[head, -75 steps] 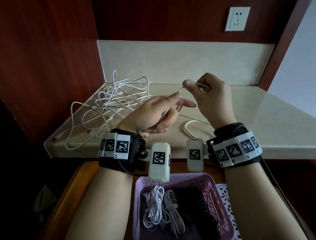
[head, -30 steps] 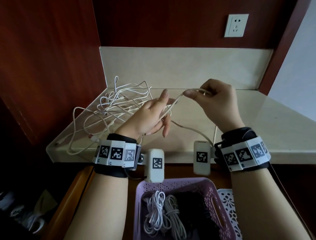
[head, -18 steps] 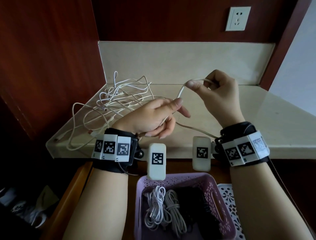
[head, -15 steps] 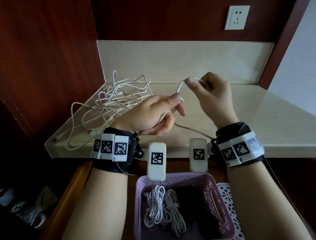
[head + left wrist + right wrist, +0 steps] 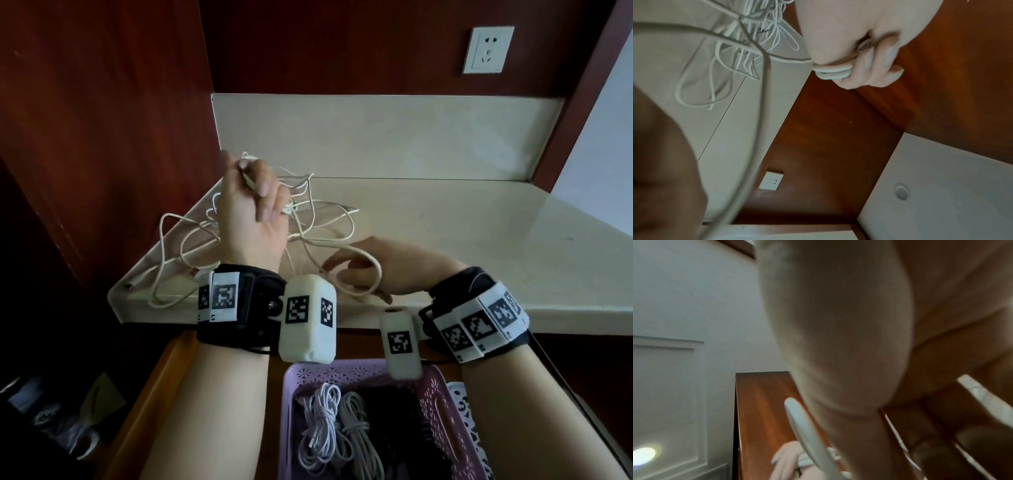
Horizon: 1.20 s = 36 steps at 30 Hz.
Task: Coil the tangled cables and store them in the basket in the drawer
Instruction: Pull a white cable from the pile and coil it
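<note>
Nearest, the lilac perforated plastic basket [image 5: 442,407] in the open drawer already holds two coiled white cables [image 5: 337,431], plus something dark I can't make out. Just past it, at the surface's front edge, the right hand [image 5: 383,270] now sits low, fingers loosely hooked through a loop of the thin white cable [image 5: 359,270]. The left hand [image 5: 251,209] has lifted toward the back-left corner, fist closed around a few finished turns [image 5: 833,71], so coiling's underway. One tangled pile [image 5: 191,240] is left.
</note>
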Each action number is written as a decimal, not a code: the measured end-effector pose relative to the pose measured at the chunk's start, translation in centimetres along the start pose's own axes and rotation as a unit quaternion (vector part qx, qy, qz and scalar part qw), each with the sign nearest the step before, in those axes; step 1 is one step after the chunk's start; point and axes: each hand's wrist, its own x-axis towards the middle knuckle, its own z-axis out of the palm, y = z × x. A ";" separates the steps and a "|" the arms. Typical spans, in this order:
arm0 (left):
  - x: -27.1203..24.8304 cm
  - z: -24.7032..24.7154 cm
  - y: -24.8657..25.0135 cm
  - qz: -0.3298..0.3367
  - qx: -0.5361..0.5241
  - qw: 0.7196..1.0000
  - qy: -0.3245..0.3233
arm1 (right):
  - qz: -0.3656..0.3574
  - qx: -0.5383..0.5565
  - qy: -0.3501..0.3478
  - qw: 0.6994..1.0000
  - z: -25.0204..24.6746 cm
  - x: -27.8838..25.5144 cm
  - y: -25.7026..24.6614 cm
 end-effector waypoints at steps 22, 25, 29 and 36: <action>-0.7 2.1 0.4 -0.056 0.163 0.983 -0.062 | 0.193 0.017 -0.044 0.980 -2.1 -1.7 -1.2; -0.8 2.2 0.1 -0.066 0.180 0.979 -0.066 | 0.273 -0.046 0.064 0.959 -3.0 -1.7 0.0; -0.8 2.4 -0.2 -0.093 0.223 0.966 -0.095 | 0.314 -0.080 0.430 0.843 -4.9 -3.0 1.6; -1.2 2.8 -0.8 -0.123 0.165 0.973 -0.099 | 0.153 -0.172 0.641 0.732 -4.9 -2.9 2.7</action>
